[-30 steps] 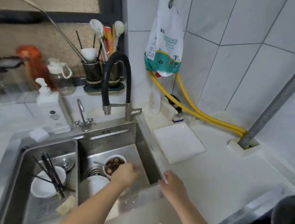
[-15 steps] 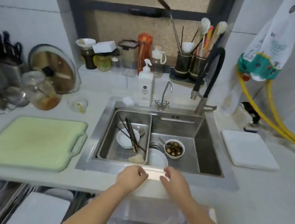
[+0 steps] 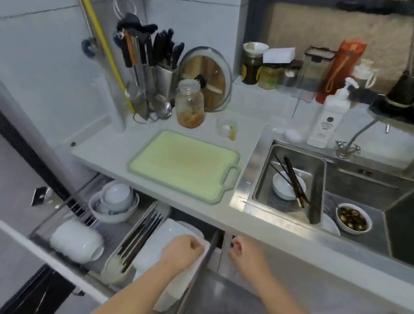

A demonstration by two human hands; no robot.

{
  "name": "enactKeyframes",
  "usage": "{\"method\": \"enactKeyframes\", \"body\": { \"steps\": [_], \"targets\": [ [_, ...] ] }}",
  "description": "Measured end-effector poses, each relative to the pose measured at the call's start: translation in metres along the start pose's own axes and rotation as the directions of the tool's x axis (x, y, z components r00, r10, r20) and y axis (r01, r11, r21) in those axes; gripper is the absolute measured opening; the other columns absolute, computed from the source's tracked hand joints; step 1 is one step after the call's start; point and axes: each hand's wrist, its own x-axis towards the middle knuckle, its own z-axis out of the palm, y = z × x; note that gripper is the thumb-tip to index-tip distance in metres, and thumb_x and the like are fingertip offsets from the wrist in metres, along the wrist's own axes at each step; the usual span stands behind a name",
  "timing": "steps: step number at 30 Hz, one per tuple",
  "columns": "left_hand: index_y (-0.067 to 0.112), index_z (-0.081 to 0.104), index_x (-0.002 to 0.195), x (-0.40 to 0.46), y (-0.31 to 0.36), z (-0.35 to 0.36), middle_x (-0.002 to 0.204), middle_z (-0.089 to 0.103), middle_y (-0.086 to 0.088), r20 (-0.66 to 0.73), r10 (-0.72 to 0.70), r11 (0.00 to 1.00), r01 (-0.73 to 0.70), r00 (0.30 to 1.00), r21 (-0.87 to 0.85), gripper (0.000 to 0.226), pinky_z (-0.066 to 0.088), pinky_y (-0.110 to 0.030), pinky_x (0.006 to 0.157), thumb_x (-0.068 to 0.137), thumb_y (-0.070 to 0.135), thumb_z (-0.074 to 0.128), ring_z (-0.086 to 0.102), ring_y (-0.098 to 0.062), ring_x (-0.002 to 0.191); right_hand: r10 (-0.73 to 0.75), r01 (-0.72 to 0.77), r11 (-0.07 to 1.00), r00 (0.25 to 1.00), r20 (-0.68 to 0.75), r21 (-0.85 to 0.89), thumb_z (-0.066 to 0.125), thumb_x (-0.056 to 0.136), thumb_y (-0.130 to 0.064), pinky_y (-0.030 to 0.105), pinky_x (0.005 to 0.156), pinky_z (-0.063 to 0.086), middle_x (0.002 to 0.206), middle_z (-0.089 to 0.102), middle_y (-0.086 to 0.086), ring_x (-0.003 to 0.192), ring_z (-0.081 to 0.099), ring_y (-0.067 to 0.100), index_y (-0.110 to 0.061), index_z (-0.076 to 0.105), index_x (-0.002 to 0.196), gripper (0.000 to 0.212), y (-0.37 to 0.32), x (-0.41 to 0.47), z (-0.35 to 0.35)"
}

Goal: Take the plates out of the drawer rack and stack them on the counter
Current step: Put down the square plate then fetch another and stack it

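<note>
Plates (image 3: 165, 240) in the open drawer rack (image 3: 69, 221) now lie under both loosely curled, empty hands (image 3: 215, 253).

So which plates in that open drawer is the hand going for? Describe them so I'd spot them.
Find the green cutting board on the counter; the drawer rack is pulled out below it. At its right end, under the left hand, stand white plates on edge, right of the chopsticks tray, unlike the round bowls further left.

We see the drawer rack (image 3: 71, 208) pulled open below the counter (image 3: 113, 151). Our left hand (image 3: 181, 250), fingers curled, rests over the white plates (image 3: 163, 239) at its right side; our right hand (image 3: 246, 255) hangs beside the drawer's right edge.
</note>
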Motion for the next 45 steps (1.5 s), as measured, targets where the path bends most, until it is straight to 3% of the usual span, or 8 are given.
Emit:
{"method": "enactKeyframes", "body": {
  "steps": [6, 13, 18, 23, 29, 36, 41, 45],
  "targets": [
    [0.026, 0.067, 0.104, -0.011, -0.075, -0.030, 0.106, 0.067, 0.009, 0.003, -0.135, 0.991, 0.135, 0.991, -0.004, 0.029, 0.050, -0.028, 0.086, 0.087, 0.045, 0.054, 0.061, -0.012, 0.099, -0.012, 0.017, 0.999, 0.993, 0.120, -0.040, 0.054, 0.087, -0.026, 0.027, 0.060, 0.035, 0.076, 0.048, -0.008, 0.077, 0.051, 0.016, -0.021, 0.051, 0.091, 0.007, -0.037, 0.005, 0.061],
    [0.027, 0.065, 0.107, -0.008, -0.123, -0.043, 0.110, 0.067, 0.007, 0.033, -0.267, 0.963, 0.266, 0.963, 0.029, 0.028, 0.053, -0.031, 0.086, 0.089, 0.043, 0.052, 0.063, -0.015, 0.099, 0.095, -0.050, 0.986, 0.955, 0.282, -0.161, 0.049, 0.092, -0.035, 0.032, 0.083, 0.050, 0.113, 0.063, -0.003, 0.100, 0.061, 0.016, -0.021, 0.054, 0.118, 0.029, -0.039, 0.028, 0.089],
    [0.028, 0.062, 0.110, 0.005, -0.137, -0.041, 0.110, 0.067, 0.007, 0.043, -0.362, 0.930, 0.358, 0.931, 0.086, 0.031, 0.052, -0.030, 0.084, 0.090, 0.046, 0.048, 0.063, -0.014, 0.098, 0.120, -0.038, 0.971, 0.932, 0.343, -0.238, 0.048, 0.094, -0.034, 0.032, 0.083, 0.048, 0.110, 0.064, 0.000, 0.102, 0.061, 0.019, -0.019, 0.056, 0.113, 0.025, -0.025, 0.053, 0.094],
    [0.029, 0.061, 0.115, 0.036, -0.144, -0.035, 0.113, 0.067, 0.007, 0.049, -0.420, 0.904, 0.413, 0.906, 0.114, 0.033, 0.051, -0.030, 0.083, 0.090, 0.044, 0.048, 0.063, -0.017, 0.100, 0.168, -0.067, 0.963, 0.907, 0.387, -0.262, 0.049, 0.094, -0.032, 0.027, 0.075, 0.045, 0.097, 0.061, 0.000, 0.084, 0.054, 0.015, -0.020, 0.053, 0.098, 0.012, -0.008, 0.076, 0.110],
    [0.023, 0.056, 0.126, 0.078, -0.147, -0.030, 0.125, 0.062, 0.002, 0.058, -0.393, 0.915, 0.384, 0.918, 0.128, 0.038, 0.051, -0.033, 0.085, 0.092, 0.038, 0.049, 0.062, -0.020, 0.106, 0.284, -0.184, 0.950, 0.847, 0.449, -0.254, 0.049, 0.095, -0.033, 0.031, 0.090, 0.046, 0.119, 0.064, 0.007, 0.111, 0.059, 0.023, -0.011, 0.053, 0.117, 0.032, 0.003, 0.086, 0.131],
    [0.020, 0.036, 0.143, 0.117, -0.175, -0.020, 0.141, 0.045, -0.008, 0.074, -0.361, 0.907, 0.332, 0.930, 0.258, 0.049, 0.049, -0.039, 0.094, 0.095, 0.024, 0.046, 0.049, -0.025, 0.123, 0.417, -0.379, 0.909, 0.836, 0.357, -0.174, 0.050, 0.094, -0.039, 0.036, 0.089, 0.050, 0.115, 0.069, 0.005, 0.109, 0.063, 0.027, -0.011, 0.052, 0.113, 0.034, 0.005, 0.083, 0.163],
    [0.021, 0.040, 0.139, 0.130, -0.200, -0.013, 0.133, 0.053, -0.007, 0.122, -0.339, 0.920, 0.302, 0.933, 0.249, 0.044, 0.050, -0.037, 0.081, 0.096, 0.022, 0.044, 0.058, -0.026, 0.111, 0.493, -0.510, 0.860, 0.831, 0.257, 0.001, 0.054, 0.093, -0.034, 0.032, 0.067, 0.042, 0.096, 0.066, 0.006, 0.094, 0.065, 0.028, -0.011, 0.048, 0.104, 0.026, -0.003, 0.082, 0.185],
    [0.019, 0.045, 0.135, 0.135, -0.211, -0.007, 0.123, 0.062, -0.006, 0.114, -0.312, 0.928, 0.278, 0.943, 0.247, 0.040, 0.053, -0.038, 0.080, 0.096, 0.022, 0.045, 0.062, -0.026, 0.104, 0.534, -0.550, 0.832, 0.829, 0.167, 0.070, 0.056, 0.091, -0.027, 0.031, 0.061, 0.037, 0.080, 0.055, -0.001, 0.089, 0.065, 0.029, -0.015, 0.042, 0.096, 0.019, -0.006, 0.081, 0.196]
  ]
}}
